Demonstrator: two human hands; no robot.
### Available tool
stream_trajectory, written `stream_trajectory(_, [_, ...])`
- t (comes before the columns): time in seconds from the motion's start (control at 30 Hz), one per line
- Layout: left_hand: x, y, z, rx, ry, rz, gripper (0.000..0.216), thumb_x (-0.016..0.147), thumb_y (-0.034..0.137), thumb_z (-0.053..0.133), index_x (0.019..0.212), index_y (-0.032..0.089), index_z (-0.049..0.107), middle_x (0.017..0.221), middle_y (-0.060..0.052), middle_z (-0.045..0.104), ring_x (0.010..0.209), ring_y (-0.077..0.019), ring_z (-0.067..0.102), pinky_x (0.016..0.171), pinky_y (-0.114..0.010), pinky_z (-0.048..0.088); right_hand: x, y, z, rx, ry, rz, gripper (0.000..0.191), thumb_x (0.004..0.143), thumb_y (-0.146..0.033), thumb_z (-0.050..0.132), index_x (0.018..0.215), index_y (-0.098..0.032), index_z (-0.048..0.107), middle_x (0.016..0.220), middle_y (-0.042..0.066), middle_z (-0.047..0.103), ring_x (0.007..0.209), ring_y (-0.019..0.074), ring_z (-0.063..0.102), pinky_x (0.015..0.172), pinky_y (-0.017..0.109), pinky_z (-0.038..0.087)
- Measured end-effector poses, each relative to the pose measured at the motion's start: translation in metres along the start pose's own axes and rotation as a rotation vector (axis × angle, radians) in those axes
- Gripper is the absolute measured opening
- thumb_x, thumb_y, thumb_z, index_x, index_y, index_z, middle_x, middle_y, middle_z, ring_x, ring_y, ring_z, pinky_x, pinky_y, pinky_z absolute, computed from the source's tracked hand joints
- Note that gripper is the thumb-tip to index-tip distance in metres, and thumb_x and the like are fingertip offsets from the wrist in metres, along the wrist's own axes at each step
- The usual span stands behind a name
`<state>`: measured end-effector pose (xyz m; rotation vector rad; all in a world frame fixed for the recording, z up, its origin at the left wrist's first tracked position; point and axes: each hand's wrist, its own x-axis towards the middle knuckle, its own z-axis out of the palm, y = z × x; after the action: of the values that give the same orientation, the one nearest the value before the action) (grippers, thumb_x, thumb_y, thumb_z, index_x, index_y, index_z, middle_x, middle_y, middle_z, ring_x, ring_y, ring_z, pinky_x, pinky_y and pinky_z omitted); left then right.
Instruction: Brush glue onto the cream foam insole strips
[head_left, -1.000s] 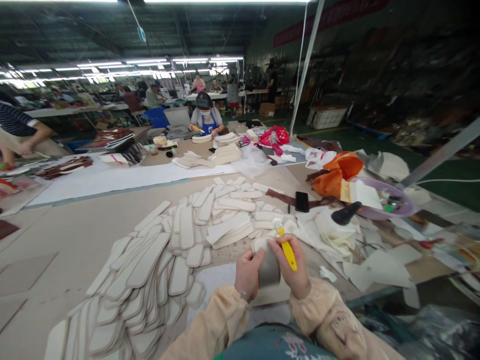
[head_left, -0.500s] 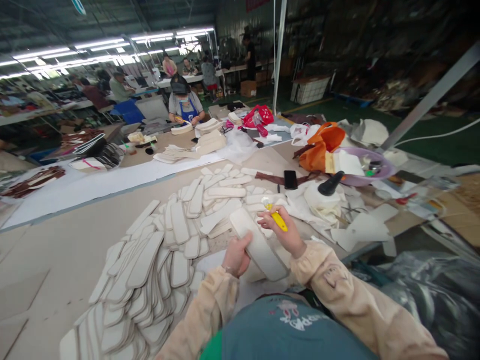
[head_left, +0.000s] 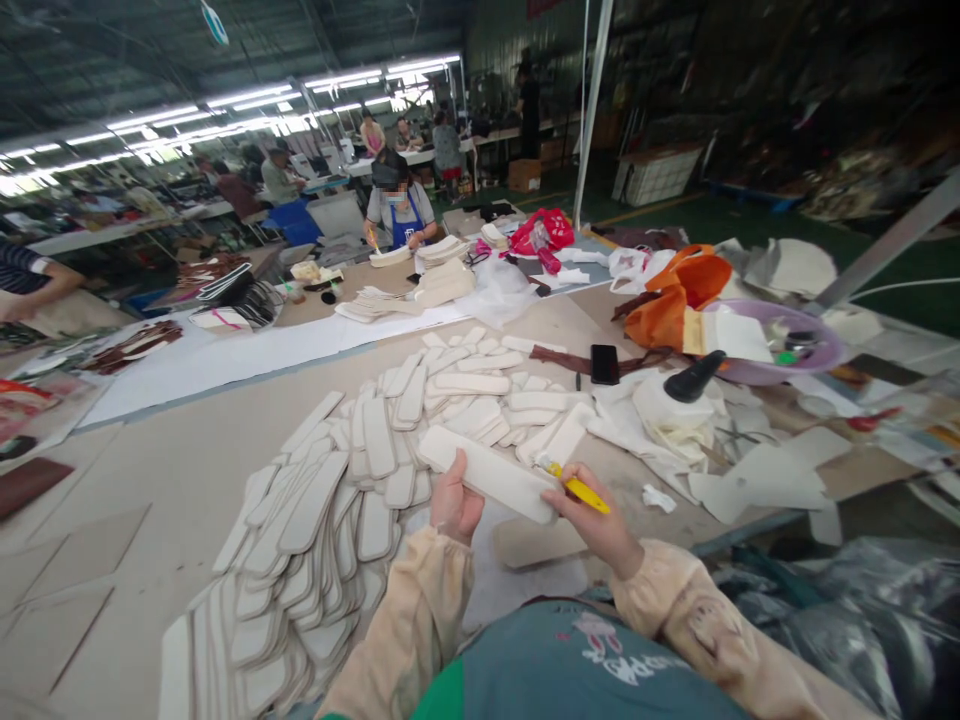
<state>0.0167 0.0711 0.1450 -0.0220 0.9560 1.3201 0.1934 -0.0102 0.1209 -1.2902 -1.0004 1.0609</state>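
Note:
My left hand [head_left: 456, 503] is closed on a long white padded strip [head_left: 487, 472] with rounded ends, its thumb lying on top. My right hand [head_left: 602, 525] grips a yellow-handled brush [head_left: 583, 492], whose pale tip points up and left over the strip. Its fingertips also touch the strip's right end. Below that end, another rounded strip [head_left: 536, 543] lies on the table. Left of my hands spreads a big heap of similar white strips [head_left: 300, 540], overlapping in rows.
Behind the right hand stand a white container with a black nozzle [head_left: 694, 378], a phone [head_left: 604, 364] and a purple basin [head_left: 817, 345]. An orange bag [head_left: 675, 310] leans by the basin. Across the table a person in a blue apron [head_left: 405, 215] works on similar pieces.
The strip has turned flatter, its right end swung up. My right hand has come down to that end with the brush. The view has shifted left, bringing another person's arm in at the left edge.

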Motion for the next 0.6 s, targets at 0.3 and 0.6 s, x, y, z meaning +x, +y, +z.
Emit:
stream_trajectory(0.3, [0.001, -0.009, -0.006, 0.011, -0.018, 0.096, 0.012, 0.084, 0.012, 0.062, 0.095, 0.015, 0.066, 0.096, -0.007, 0.073, 0.085, -0.0142, 0.070, 0.080, -0.025, 0.058, 0.001, 0.007, 0.000, -0.055, 0.048, 0.037, 0.045, 0.063, -0.053, 0.078, 0.080, -0.023, 0.048, 0.060, -0.008, 0.042, 0.055, 0.0117, 0.042, 0.049, 0.024, 0.037])
stream_trajectory(0.6, [-0.003, -0.015, -0.010, -0.014, -0.072, 0.132, 0.024, 0.072, 0.020, 0.076, 0.093, 0.013, 0.067, 0.092, -0.009, 0.073, 0.081, -0.0182, 0.070, 0.084, -0.032, 0.057, 0.000, 0.013, -0.005, -0.136, 0.056, 0.086, 0.041, 0.064, -0.049, 0.077, 0.079, -0.025, 0.047, 0.058, -0.008, 0.044, 0.052, 0.0124, 0.044, 0.048, 0.024, 0.039])
